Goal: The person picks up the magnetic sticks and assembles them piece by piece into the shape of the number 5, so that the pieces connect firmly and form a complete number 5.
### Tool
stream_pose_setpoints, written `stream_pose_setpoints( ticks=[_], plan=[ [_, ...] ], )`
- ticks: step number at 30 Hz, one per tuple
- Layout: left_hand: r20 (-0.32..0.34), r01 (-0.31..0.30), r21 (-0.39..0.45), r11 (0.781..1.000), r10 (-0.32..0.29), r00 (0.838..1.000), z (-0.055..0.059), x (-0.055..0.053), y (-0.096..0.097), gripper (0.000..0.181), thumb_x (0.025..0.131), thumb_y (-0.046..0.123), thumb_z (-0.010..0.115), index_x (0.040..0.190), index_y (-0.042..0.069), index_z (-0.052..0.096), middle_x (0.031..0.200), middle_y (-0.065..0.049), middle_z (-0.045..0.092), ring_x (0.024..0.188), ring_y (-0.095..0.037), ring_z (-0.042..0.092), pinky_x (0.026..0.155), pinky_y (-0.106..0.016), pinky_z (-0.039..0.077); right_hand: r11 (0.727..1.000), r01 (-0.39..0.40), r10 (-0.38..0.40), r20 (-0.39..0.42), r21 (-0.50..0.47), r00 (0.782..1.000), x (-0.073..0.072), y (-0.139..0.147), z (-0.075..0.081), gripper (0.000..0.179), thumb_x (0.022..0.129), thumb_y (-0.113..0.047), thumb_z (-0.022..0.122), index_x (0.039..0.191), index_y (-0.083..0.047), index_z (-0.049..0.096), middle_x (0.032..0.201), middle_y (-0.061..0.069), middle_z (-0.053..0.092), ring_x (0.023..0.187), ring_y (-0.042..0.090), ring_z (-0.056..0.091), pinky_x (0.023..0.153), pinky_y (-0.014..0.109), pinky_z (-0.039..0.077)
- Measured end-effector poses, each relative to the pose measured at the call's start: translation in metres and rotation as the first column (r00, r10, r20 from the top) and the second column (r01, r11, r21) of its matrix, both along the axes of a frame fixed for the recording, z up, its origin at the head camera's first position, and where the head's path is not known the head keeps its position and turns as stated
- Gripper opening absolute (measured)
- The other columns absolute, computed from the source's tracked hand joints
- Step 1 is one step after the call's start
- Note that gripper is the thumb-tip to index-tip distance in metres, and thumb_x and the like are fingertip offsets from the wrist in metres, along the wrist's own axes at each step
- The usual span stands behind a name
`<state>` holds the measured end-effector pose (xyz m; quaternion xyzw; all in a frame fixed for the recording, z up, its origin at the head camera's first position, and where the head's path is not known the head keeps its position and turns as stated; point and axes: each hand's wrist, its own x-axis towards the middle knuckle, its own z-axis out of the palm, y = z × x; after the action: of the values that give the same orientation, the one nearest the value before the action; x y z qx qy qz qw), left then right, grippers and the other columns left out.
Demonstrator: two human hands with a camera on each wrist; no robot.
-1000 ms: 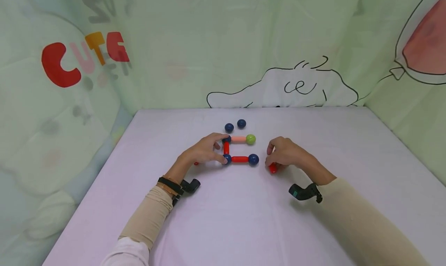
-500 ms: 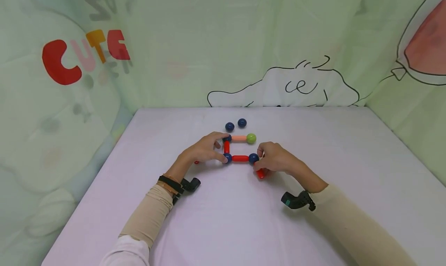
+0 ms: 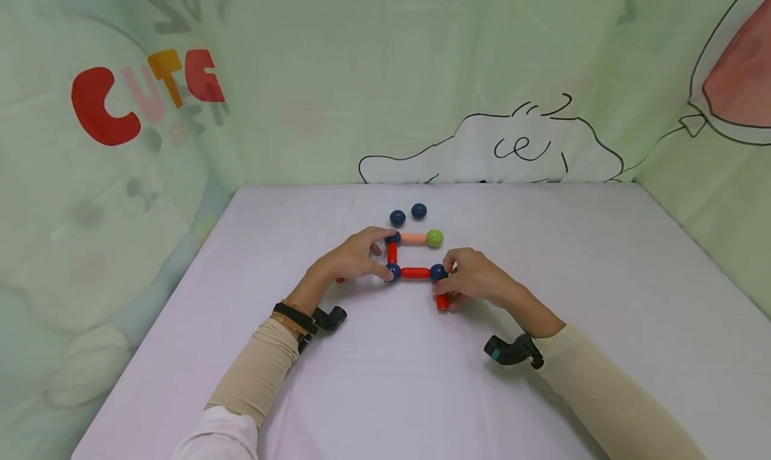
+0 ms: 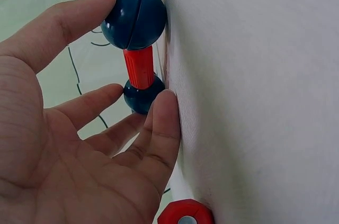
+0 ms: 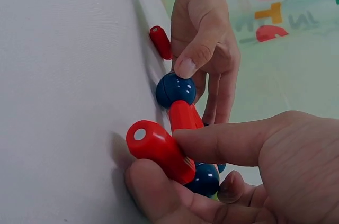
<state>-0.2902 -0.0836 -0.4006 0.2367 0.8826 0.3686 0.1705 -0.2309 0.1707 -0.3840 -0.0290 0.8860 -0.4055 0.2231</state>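
A frame of magnetic rods and balls lies on the table. Its red rod (image 3: 415,272) joins the near-left blue ball (image 3: 394,271) to the near-right blue ball (image 3: 438,270). Another red rod (image 3: 392,253) runs back to the far-left blue ball (image 4: 143,97), from which a pink rod (image 3: 413,238) leads to a green ball (image 3: 434,238). My left hand (image 3: 355,256) holds the left side, thumb on the near ball and fingers at the far one. My right hand (image 3: 478,276) pinches a red magnetic rod (image 5: 159,147), its far end against the near-right ball.
Two loose blue balls (image 3: 397,217) sit behind the frame. A loose red rod (image 5: 160,42) lies beside my left hand, mostly hidden by it in the head view. A printed cloth (image 3: 301,112) hangs behind the table.
My right hand has moved left with the red rod and brought it to the near-right ball. The rod has swung to point towards me. My left hand has stayed in place.
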Motion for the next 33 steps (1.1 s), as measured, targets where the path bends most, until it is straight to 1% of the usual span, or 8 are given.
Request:
stream_pose_setpoints(
  ticks=[7,13,16,20,24,27,30,33],
  plan=[
    [-0.013,0.011,-0.004,1.0,-0.011,1.0,0.002,0.0,0.001,0.088,0.082,0.022,0.085,0.157,0.024,0.039,0.145,-0.003,0.046,0.123,-0.023,0.051,0.093,-0.041,0.049,0.999,-0.031,0.032,-0.018,0.04,0.999,-0.002,0.004,0.003,0.032,0.087,-0.013,0.079,0.1,-0.001,0.052,0.078,0.01,0.072,0.066,0.021,0.072,0.065,0.028,0.058],
    [0.001,0.005,-0.001,1.0,-0.005,1.0,0.003,0.0,0.002,0.087,0.082,0.021,0.084,0.157,0.025,0.039,0.143,-0.002,0.047,0.123,-0.023,0.05,0.093,-0.041,0.049,0.976,-0.074,0.109,-0.159,0.207,0.981,-0.009,0.012,0.008,0.029,0.087,-0.022,0.079,0.093,-0.005,0.057,0.076,0.007,0.062,0.07,0.021,0.059,0.061,0.029,0.048],
    [0.011,-0.001,0.004,1.0,0.001,1.0,0.002,0.0,0.003,0.087,0.083,0.022,0.084,0.157,0.026,0.039,0.141,-0.002,0.048,0.122,-0.023,0.049,0.093,-0.042,0.049,0.969,-0.053,0.108,-0.22,0.242,0.97,-0.014,0.015,0.009,0.032,0.086,-0.024,0.08,0.1,-0.004,0.058,0.087,0.01,0.061,0.081,0.025,0.056,0.066,0.033,0.047],
    [0.015,-0.005,0.003,1.0,0.004,1.0,0.001,0.0,0.004,0.088,0.082,0.022,0.084,0.157,0.027,0.038,0.139,-0.003,0.049,0.121,-0.023,0.049,0.093,-0.041,0.049,0.984,-0.004,0.052,-0.266,0.177,0.963,-0.022,0.019,0.004,0.052,0.084,-0.024,0.082,0.122,-0.002,0.054,0.121,0.016,0.059,0.109,0.034,0.054,0.087,0.045,0.052],
    [0.006,-0.008,-0.048,0.999,0.009,1.0,0.003,0.002,0.006,0.09,0.082,0.022,0.085,0.158,0.027,0.036,0.139,-0.005,0.051,0.12,-0.022,0.051,0.093,-0.041,0.049,0.995,-0.021,0.049,-0.301,0.096,0.952,-0.027,0.026,-0.006,0.076,0.083,-0.024,0.083,0.145,-0.006,0.043,0.151,0.02,0.041,0.136,0.041,0.041,0.104,0.06,0.043],
    [-0.011,-0.01,-0.096,0.995,0.009,1.0,0.006,0.003,0.006,0.091,0.083,0.024,0.085,0.158,0.027,0.035,0.143,-0.006,0.051,0.123,-0.023,0.052,0.094,-0.042,0.05,0.997,-0.066,0.077,-0.312,0.048,0.947,-0.029,0.03,-0.012,0.081,0.086,-0.028,0.081,0.153,-0.012,0.038,0.16,0.019,0.032,0.136,0.044,0.041,0.102,0.061,0.043],
    [-0.023,-0.02,-0.115,0.993,0.017,1.0,0.011,0.005,0.004,0.09,0.083,0.024,0.084,0.158,0.026,0.035,0.15,-0.005,0.046,0.128,-0.024,0.051,0.097,-0.045,0.05,0.994,-0.104,0.103,-0.321,0.016,0.941,-0.03,0.033,-0.017,0.08,0.088,-0.03,0.078,0.155,-0.015,0.038,0.161,0.017,0.032,0.128,0.045,0.048,0.097,0.058,0.048],
    [-0.039,-0.036,-0.12,0.992,0.031,0.999,0.015,0.005,-0.003,0.087,0.084,0.023,0.083,0.158,0.024,0.037,0.155,-0.007,0.043,0.133,-0.028,0.049,0.101,-0.048,0.049,0.991,-0.132,0.128,-0.331,0.011,0.935,-0.03,0.035,-0.019,0.079,0.088,-0.03,0.077,0.156,-0.015,0.039,0.162,0.015,0.032,0.128,0.047,0.049,0.099,0.06,0.047]
  ],
)
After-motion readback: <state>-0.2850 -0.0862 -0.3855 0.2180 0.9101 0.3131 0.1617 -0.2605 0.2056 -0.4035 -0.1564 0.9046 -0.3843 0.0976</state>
